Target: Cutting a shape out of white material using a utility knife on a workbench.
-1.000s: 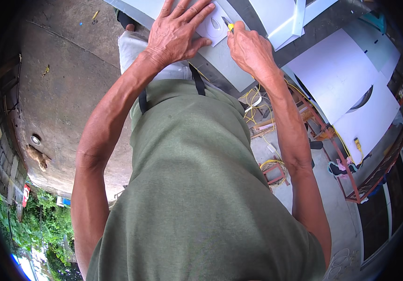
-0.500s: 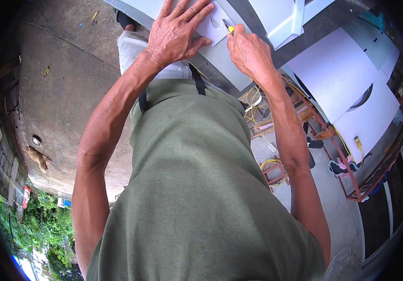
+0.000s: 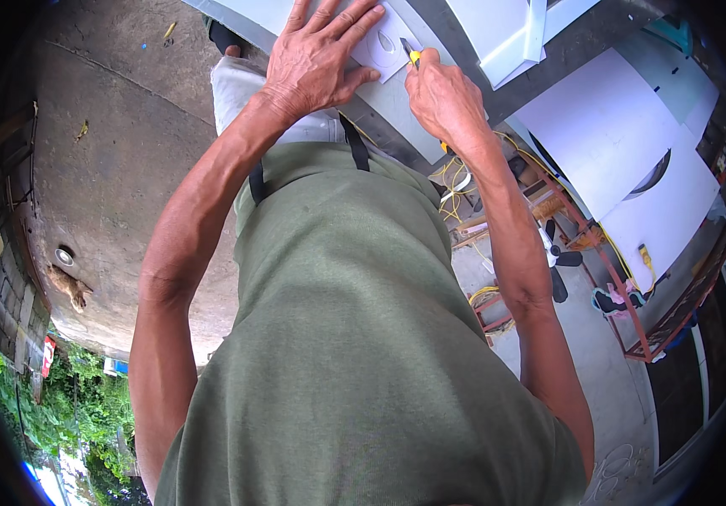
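"Head view: what did the hands have hold of?"

"The left hand (image 3: 317,59) lay flat, fingers spread, grasping nothing and pressing on a small white card (image 3: 371,57). The right hand (image 3: 446,97) was curled round a knife (image 3: 415,58), its thin blade angled toward the card."

"Where was the card?"

"On a pale grey sheet (image 3: 409,110), near the edge of the table (image 3: 565,76) closest to the person. The blade tip sat by the card's right side; I couldn't tell whether it touched."

"How would it have handled?"

"I judged it light and thin, stiff enough to lie flat but easily creased, and likely to skid on that smooth sheet unless held down. I'd have lifted it by its outer margin, away from the pointed oval set inside a rounder outline."

"And the knife?"

"Light, I guessed, with a hard, probably plastic handle. The safe hold was behind its yellow collar, well back from the blade, which looked brittle."

"Any other textures?"

"White sheets (image 3: 485,25), smooth and straight-edged, lay on the table right of the grey one, a narrow strip (image 3: 536,32) crossing them. The green shirt (image 3: 338,295) was soft knit, loosely folded."
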Demonstrator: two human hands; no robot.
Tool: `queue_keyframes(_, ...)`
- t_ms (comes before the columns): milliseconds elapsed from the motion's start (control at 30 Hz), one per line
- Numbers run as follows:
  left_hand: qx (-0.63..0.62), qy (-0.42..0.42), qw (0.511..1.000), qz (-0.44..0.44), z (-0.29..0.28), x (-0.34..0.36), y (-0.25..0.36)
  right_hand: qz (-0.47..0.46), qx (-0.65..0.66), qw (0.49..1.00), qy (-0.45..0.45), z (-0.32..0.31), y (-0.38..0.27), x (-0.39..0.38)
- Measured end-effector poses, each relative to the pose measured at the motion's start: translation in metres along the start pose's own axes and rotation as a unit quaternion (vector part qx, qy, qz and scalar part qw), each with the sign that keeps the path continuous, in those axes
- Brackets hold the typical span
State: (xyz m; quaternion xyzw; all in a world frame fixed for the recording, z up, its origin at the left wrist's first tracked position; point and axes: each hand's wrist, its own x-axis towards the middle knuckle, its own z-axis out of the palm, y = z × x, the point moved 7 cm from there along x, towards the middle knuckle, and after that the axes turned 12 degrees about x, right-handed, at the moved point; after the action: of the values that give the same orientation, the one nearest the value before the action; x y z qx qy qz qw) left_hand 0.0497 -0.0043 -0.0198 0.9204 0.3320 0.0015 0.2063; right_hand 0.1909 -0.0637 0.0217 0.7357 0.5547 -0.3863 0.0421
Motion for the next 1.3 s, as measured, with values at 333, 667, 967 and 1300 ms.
queue_keyframes(333,-0.006,0.001,1.000,-0.003,-0.001,-0.001,-0.001,0.023,0.025,0.999,0.003,0.006,0.003,-0.004)
queue_keyframes(667,-0.004,0.005,1.000,-0.001,-0.002,0.000,0.000,0.049,0.037,0.998,-0.003,0.008,0.002,-0.007)
queue_keyframes(967,-0.005,-0.003,1.000,-0.007,-0.001,0.000,0.001,0.060,0.059,0.996,0.012,0.011,0.001,-0.012)
queue_keyframes(1300,0.008,0.143,0.988,-0.058,-0.006,-0.007,0.018,-0.055,-0.100,0.993,0.021,-0.013,0.007,-0.001)
